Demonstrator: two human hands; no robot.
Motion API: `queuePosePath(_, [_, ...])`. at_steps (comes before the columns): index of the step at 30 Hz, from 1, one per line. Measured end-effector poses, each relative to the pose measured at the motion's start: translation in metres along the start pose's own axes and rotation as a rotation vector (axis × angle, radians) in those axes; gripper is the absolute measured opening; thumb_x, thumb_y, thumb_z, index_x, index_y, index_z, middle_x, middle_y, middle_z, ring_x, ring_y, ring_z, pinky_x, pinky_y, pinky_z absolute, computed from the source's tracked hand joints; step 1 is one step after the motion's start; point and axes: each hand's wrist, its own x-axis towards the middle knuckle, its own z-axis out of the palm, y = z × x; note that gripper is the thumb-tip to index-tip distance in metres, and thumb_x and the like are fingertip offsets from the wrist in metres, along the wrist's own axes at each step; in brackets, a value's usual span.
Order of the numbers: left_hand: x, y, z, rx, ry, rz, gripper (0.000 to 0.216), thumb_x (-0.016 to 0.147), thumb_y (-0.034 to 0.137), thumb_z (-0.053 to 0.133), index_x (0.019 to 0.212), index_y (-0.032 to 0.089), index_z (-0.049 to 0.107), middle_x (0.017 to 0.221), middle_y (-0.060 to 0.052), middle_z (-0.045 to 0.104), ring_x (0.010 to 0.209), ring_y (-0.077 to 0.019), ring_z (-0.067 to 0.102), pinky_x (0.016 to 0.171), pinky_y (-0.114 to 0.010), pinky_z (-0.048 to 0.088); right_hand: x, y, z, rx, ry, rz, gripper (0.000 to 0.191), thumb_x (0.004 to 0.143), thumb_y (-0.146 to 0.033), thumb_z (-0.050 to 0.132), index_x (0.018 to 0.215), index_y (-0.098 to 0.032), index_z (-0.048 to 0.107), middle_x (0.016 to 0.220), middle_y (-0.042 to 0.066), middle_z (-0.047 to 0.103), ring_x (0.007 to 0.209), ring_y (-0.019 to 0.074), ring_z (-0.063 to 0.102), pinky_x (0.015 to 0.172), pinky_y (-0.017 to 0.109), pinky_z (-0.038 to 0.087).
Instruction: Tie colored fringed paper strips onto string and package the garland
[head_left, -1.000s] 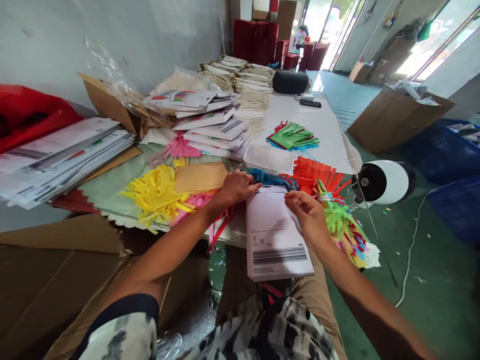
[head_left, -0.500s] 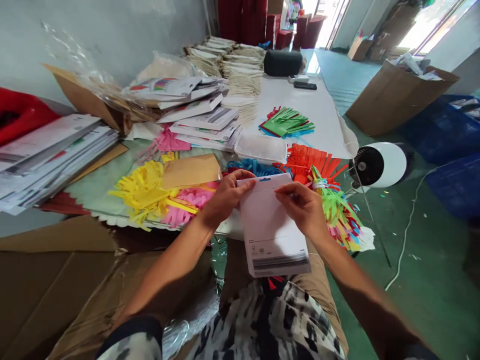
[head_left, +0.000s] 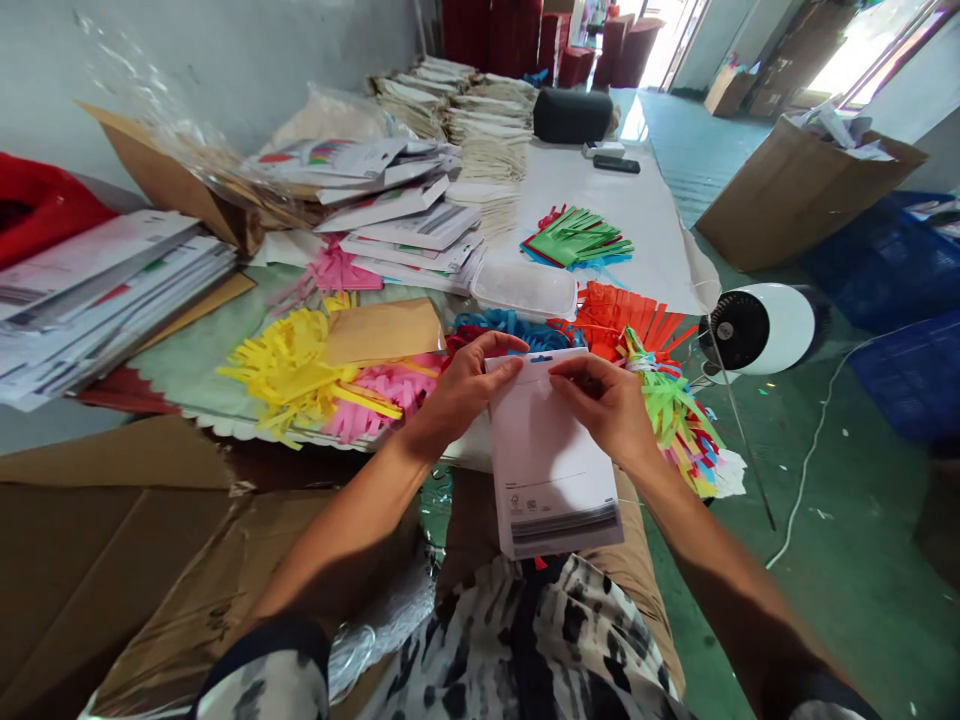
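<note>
A white paper packet (head_left: pixel 551 455) is held tilted over my lap, with small print, a dark striped band low down and a hanging slot at its top edge. My left hand (head_left: pixel 472 385) grips its upper left corner, thumb in front and fingers mostly behind. Closed in a pinch, my right hand (head_left: pixel 604 400) has its fingertips against the packet's upper face; whatever is between them is too small to make out. Just beyond the hands lie blue paper strips (head_left: pixel 491 322), orange fringed paper (head_left: pixel 604 315) and a clear plastic box (head_left: pixel 525 288).
Yellow strips (head_left: pixel 281 360), pink strips (head_left: pixel 367 400) and a brown envelope (head_left: pixel 386 332) lie to the left. Stacked white packets (head_left: pixel 409 245) stand behind. A multicoloured tassel bundle (head_left: pixel 671 410) hangs at the table's right edge, beside a white fan (head_left: pixel 772 328). A cardboard box (head_left: pixel 150 560) sits lower left.
The view has shifted slightly. The packet and my left hand sit a little closer to my right hand, whose fingers remain pinched near the packet's top.
</note>
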Motion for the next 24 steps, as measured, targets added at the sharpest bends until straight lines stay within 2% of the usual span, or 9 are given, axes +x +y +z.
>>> queuePosePath(7, [-0.004,0.001,0.002,0.013,-0.002,0.015,0.045,0.084,0.048,0.082,0.117,0.021,0.069,0.085,-0.002,0.071,0.061,-0.0131,0.061,0.052,-0.022,0.046,-0.003,0.006,0.003,-0.101,0.027,-0.026,0.019,0.094,-0.040,0.072,0.098,-0.023,0.080,0.082,0.003,0.074,0.070,0.0163,0.058,0.066,0.031,0.045])
queuePosePath(15, [-0.008,0.004,0.004,0.008,-0.013,0.027,0.041,0.085,0.047,0.082,0.116,0.022,0.070,0.086,-0.001,0.071,0.063,-0.0128,0.062,0.053,-0.021,0.046,-0.012,-0.001,0.013,-0.365,0.158,-0.158,0.014,0.099,-0.034,0.067,0.101,-0.024,0.076,0.095,0.005,0.075,0.079,0.0195,0.064,0.076,0.036,0.051])
queuePosePath(17, [-0.009,0.003,0.003,0.002,-0.017,0.027,0.041,0.086,0.048,0.082,0.116,0.022,0.070,0.087,-0.001,0.072,0.063,-0.0128,0.062,0.053,-0.021,0.047,-0.014,-0.002,0.013,-0.429,0.214,-0.170,0.024,0.097,-0.034,0.069,0.119,-0.025,0.073,0.107,0.008,0.074,0.088,0.0233,0.066,0.078,0.039,0.053])
queuePosePath(19, [-0.010,0.001,0.001,-0.012,-0.015,0.013,0.044,0.085,0.049,0.083,0.116,0.022,0.069,0.087,-0.002,0.072,0.063,-0.0135,0.063,0.053,-0.022,0.047,-0.015,-0.001,0.012,-0.502,0.286,-0.193,0.053,0.091,-0.037,0.077,0.141,-0.027,0.062,0.124,0.012,0.069,0.104,0.0293,0.066,0.081,0.043,0.055])
queuePosePath(21, [-0.012,0.000,-0.001,-0.021,-0.006,-0.008,0.045,0.085,0.050,0.083,0.117,0.022,0.068,0.087,-0.002,0.072,0.063,-0.0144,0.064,0.053,-0.022,0.048,-0.014,0.000,0.011,-0.567,0.326,-0.267,0.072,0.087,-0.040,0.082,0.151,-0.028,0.053,0.140,0.016,0.061,0.122,0.0348,0.061,0.091,0.051,0.057])
queuePosePath(24, [-0.016,0.002,-0.003,0.007,-0.027,0.006,0.043,0.087,0.049,0.082,0.118,0.023,0.068,0.092,-0.003,0.073,0.068,-0.0152,0.066,0.055,-0.023,0.050,-0.012,0.002,0.008,-0.584,0.294,-0.357,0.073,0.088,-0.046,0.082,0.152,-0.029,0.052,0.155,0.017,0.052,0.142,0.0390,0.050,0.110,0.062,0.047])
